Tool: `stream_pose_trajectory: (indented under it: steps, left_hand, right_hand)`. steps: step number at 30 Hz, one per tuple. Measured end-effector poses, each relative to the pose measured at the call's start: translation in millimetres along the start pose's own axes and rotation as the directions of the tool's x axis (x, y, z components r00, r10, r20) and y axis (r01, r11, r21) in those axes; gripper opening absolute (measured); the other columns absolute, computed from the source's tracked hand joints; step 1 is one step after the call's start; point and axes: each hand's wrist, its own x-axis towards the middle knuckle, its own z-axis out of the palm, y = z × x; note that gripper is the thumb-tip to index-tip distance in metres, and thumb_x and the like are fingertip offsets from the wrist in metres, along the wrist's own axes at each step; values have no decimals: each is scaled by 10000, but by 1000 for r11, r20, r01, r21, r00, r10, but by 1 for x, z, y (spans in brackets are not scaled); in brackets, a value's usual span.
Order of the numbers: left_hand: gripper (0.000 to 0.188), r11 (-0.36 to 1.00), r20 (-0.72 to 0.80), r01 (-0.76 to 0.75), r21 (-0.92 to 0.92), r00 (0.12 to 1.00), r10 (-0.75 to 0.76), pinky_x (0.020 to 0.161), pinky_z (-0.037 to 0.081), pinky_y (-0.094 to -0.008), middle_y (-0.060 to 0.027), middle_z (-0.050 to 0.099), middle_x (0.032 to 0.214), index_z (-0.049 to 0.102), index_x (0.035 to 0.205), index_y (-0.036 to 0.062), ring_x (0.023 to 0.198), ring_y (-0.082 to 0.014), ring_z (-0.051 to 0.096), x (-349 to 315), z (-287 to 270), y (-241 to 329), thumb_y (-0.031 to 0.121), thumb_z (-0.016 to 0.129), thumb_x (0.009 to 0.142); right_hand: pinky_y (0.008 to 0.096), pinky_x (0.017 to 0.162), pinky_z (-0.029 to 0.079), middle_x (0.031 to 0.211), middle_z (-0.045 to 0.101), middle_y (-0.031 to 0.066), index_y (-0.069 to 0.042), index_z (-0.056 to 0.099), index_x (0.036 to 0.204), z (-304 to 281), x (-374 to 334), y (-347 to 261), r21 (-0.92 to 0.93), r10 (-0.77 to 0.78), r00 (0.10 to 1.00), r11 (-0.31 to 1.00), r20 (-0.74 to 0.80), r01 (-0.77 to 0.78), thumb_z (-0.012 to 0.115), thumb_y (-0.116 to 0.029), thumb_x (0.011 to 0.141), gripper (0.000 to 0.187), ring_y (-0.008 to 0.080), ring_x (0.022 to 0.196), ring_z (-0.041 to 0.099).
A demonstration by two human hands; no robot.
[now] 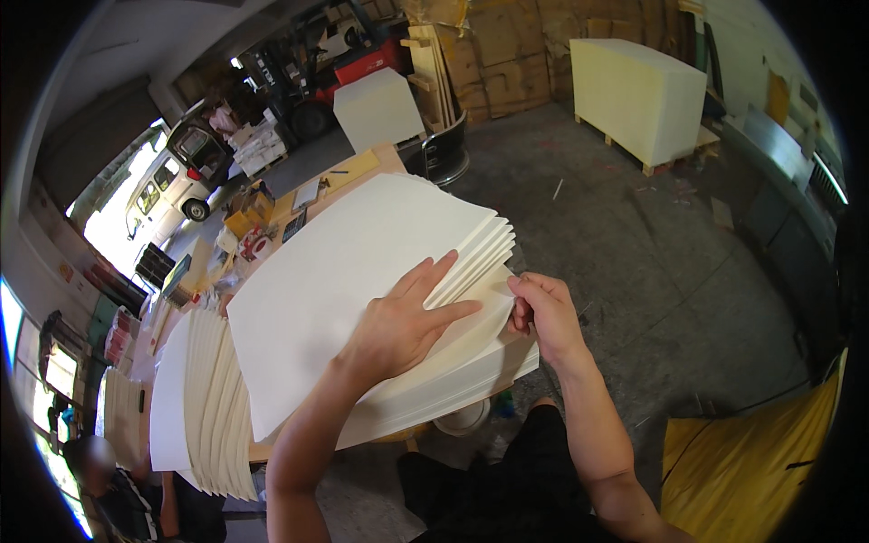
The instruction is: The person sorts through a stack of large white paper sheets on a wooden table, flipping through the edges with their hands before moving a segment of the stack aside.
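A thick stack of large white paper sheets (317, 271) lies on the table before me, its upper sheets fanned into several layers along the right edge. My left hand (398, 328) rests flat on the stack with fingers spread, the fingertips by the fanned layers. At the right corner, my right hand (543, 312) pinches the edge of the paper between thumb and curled fingers. How many sheets it holds cannot be made out. Left of this stack stands a second fanned pile of white sheets (204, 398).
Tools and boxes clutter the wooden table (376, 161) beyond. Wrapped pallet blocks (634, 100) stand on the floor, with a red forklift (362, 63) behind. A van (167, 185) is at the doorway. A seated person (136, 489) is at lower left; yellow sheeting (751, 462) is at lower right.
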Motion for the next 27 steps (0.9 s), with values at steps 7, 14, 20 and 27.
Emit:
stream_pose_trajectory:
  steps: [7,14,20,27]
  left_hand:
    - [493,999,24,3,-53,1000,-2,1001,578,-461,-166,459,1616,735,1316,356,1424,-380,520,-1,-10,4,478,816,846]
    - [607,998,81,27,-55,996,-23,1048,549,-458,-168,460,1614,724,1335,358,1429,-363,516,-1,-11,2,566,847,778]
    - [621,994,135,54,-94,990,-41,1081,516,-457,-171,456,1622,723,1341,353,1411,-382,525,1,-12,-1,548,869,770]
    - [502,996,62,46,-81,997,-41,1095,513,-457,-195,425,1640,717,1359,329,1428,-386,513,3,-12,3,224,771,872]
  right_hand:
    - [245,494,375,599,590,2,-120,570,673,-3,1,7,58,4,1000,998,1,-4,652,-265,1029,393,99,538,585]
    - [244,497,379,598,573,-9,-114,564,665,0,0,6,29,-7,1000,1000,-24,7,663,-264,1023,400,93,524,568]
    - [242,509,387,590,549,-26,-123,548,659,-4,-2,7,-90,-55,998,994,-14,53,674,-308,1024,428,81,538,563]
    - [283,528,391,596,549,-19,-100,529,670,-7,0,15,-427,-266,964,871,4,243,724,-330,985,435,99,553,530]
